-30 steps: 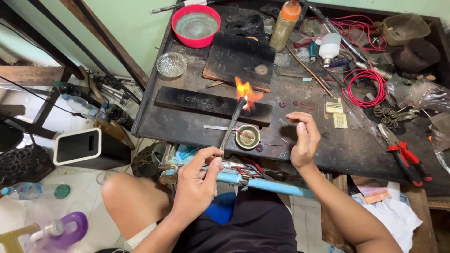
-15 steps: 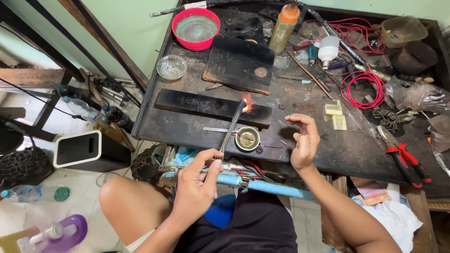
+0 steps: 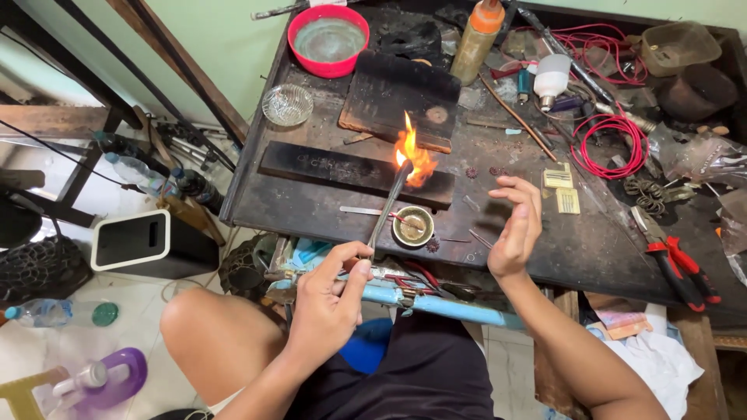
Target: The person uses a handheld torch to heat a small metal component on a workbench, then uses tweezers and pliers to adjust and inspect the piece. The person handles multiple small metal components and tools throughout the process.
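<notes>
Flame (image 3: 412,152) flared taller than half a second ago | torch (image 3: 387,208) clamped in left hand (image 3: 331,307) grip, tip over black block (image 3: 342,169) beyond it | right hand (image 3: 515,229) grip loosely apart, holding nothing, right of small tin (image 3: 412,226) | all on table (image 3: 591,257)

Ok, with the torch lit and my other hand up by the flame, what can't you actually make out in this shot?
Head view only:
- What the flame heats on the black slab: the glare hides it.
- Whether the right hand pinches anything: its fingers curl inward and any piece would be too small.
- The grip on the torch: the left hand covers the handle.
- Contents of the small round tin: too small.
- The bench's right end: cut off by the frame edge.
</notes>
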